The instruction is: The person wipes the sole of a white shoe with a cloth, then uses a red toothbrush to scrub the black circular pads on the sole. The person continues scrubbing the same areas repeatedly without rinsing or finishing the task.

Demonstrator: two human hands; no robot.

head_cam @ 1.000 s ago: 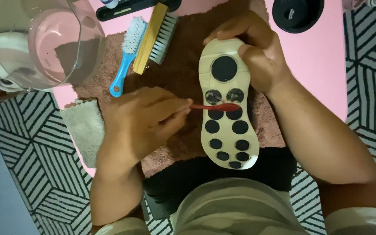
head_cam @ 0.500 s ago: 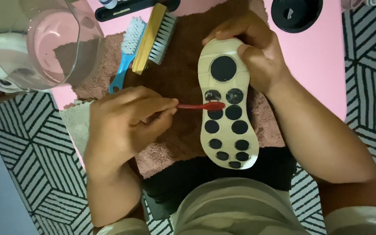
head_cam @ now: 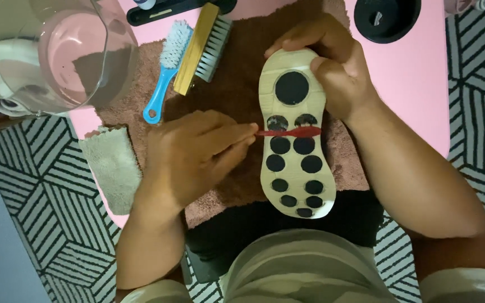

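A shoe [head_cam: 296, 134] lies sole up on a brown towel [head_cam: 242, 78], its cream sole dotted with black round pads. My right hand [head_cam: 332, 67] grips the far end of the shoe. My left hand [head_cam: 197, 154] is closed around a small red brush [head_cam: 290, 132], whose head lies across the sole between two rows of pads.
A blue-handled brush [head_cam: 166, 70] and a wooden-backed brush [head_cam: 203, 47] lie on the towel at the back. A clear jug of water [head_cam: 68, 53] stands at the back left, a folded beige cloth [head_cam: 110, 168] at the left, a black round container [head_cam: 385, 17] at the back right on the pink mat [head_cam: 422, 84].
My left hand slid left and then back right, dragging the red brush back and forth across the sole. My right hand kept hold of the shoe.
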